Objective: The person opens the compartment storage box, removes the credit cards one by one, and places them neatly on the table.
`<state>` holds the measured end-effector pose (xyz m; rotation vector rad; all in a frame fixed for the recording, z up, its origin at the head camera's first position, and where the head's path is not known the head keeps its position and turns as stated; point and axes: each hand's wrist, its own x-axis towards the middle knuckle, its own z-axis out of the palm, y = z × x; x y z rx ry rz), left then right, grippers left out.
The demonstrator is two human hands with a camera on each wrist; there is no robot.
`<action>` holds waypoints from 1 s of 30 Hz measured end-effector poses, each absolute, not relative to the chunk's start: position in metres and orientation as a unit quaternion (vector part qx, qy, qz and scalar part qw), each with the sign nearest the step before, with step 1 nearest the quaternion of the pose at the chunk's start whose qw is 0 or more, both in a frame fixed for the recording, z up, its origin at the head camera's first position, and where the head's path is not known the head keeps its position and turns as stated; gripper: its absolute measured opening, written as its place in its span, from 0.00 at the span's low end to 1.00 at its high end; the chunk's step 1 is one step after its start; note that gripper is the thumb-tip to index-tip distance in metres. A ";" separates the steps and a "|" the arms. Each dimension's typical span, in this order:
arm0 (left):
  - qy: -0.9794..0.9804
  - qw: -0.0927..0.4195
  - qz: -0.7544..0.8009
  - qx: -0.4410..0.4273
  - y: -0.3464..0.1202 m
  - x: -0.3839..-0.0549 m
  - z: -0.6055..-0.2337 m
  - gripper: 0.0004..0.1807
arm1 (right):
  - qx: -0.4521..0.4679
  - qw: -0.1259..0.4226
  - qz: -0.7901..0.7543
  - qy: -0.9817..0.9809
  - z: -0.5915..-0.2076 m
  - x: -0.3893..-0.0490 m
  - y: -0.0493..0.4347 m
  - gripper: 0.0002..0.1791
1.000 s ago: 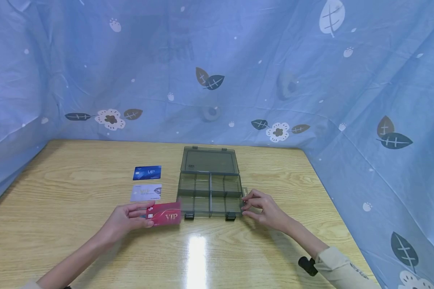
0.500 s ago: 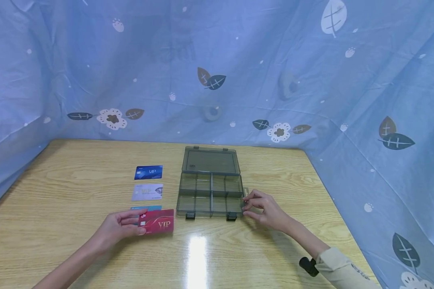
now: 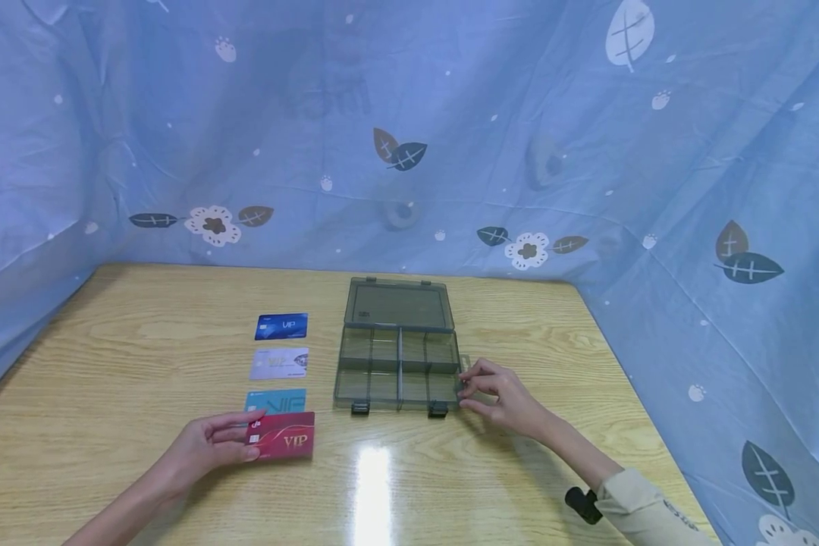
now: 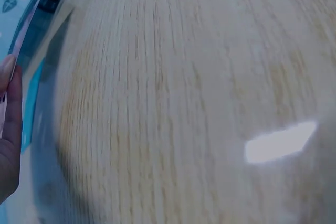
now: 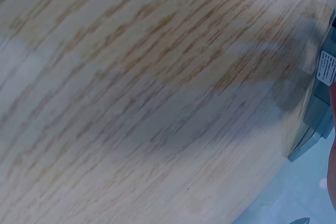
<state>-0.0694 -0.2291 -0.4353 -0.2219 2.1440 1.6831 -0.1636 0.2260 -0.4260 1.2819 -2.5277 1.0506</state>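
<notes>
My left hand (image 3: 201, 446) pinches a red VIP card (image 3: 290, 436) by its left end. The card is tilted above the table and overlaps the lower edge of a light-blue VIP card (image 3: 287, 401). Farther back lie a silver VIP card (image 3: 277, 364) and a dark-blue VIP card (image 3: 281, 326), both flat. A smoky clear compartment box (image 3: 400, 365) stands to their right with its lid (image 3: 399, 305) laid back. My right hand (image 3: 501, 396) touches the box's right side with bent fingers; some fingertips are hard to make out. No objects show inside the compartments.
The wooden table (image 3: 157, 326) runs back to a blue patterned cloth (image 3: 314, 152), which also hangs at both sides. Two black latches (image 3: 360, 408) sit along the box's front edge. Light glares off the table (image 3: 371, 485) in front of the box.
My left hand has moved left and toward me with the red card, away from the box, uncovering the light-blue card. My right hand stays at the box's side.
</notes>
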 end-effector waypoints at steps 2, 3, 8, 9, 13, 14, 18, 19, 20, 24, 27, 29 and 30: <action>0.769 0.201 0.600 -0.090 -0.230 -0.069 -0.437 0.37 | 0.424 0.062 0.345 -0.835 -0.427 -0.164 0.227 0.03; 0.769 0.202 0.600 -0.092 -0.231 -0.069 -0.437 0.37 | 0.424 0.063 0.343 -0.836 -0.427 -0.164 0.227 0.04; 0.770 0.205 0.597 -0.090 -0.235 -0.067 -0.439 0.37 | 0.424 0.064 0.339 -0.837 -0.428 -0.164 0.227 0.04; 0.771 0.207 0.595 -0.091 -0.236 -0.066 -0.439 0.37 | 0.424 0.064 0.339 -0.837 -0.428 -0.164 0.226 0.04; 0.772 0.215 0.590 -0.094 -0.240 -0.064 -0.440 0.37 | 0.424 0.066 0.336 -0.838 -0.428 -0.165 0.227 0.04; 0.771 0.219 0.591 -0.092 -0.242 -0.063 -0.440 0.37 | 0.424 0.067 0.336 -0.839 -0.428 -0.165 0.227 0.04; 0.758 0.233 0.605 -0.073 -0.247 -0.062 -0.442 0.35 | 0.424 0.068 0.336 -0.838 -0.428 -0.165 0.227 0.03; 0.754 0.238 0.609 -0.068 -0.249 -0.062 -0.442 0.35 | 0.424 0.067 0.336 -0.838 -0.428 -0.165 0.227 0.03; 0.751 0.241 0.611 -0.061 -0.250 -0.061 -0.443 0.34 | 0.425 0.067 0.337 -0.837 -0.428 -0.165 0.227 0.03; 0.746 0.251 0.614 -0.058 -0.253 -0.062 -0.445 0.35 | 0.425 0.067 0.337 -0.838 -0.429 -0.165 0.228 0.03; 0.748 0.253 0.610 -0.060 -0.253 -0.063 -0.446 0.36 | 0.423 0.064 0.337 -0.839 -0.428 -0.165 0.228 0.03; 0.750 0.252 0.608 -0.059 -0.253 -0.063 -0.446 0.36 | 0.421 0.062 0.336 -0.840 -0.428 -0.165 0.228 0.03; 0.752 0.251 0.607 -0.058 -0.253 -0.063 -0.446 0.36 | 0.421 0.061 0.336 -0.840 -0.428 -0.165 0.228 0.03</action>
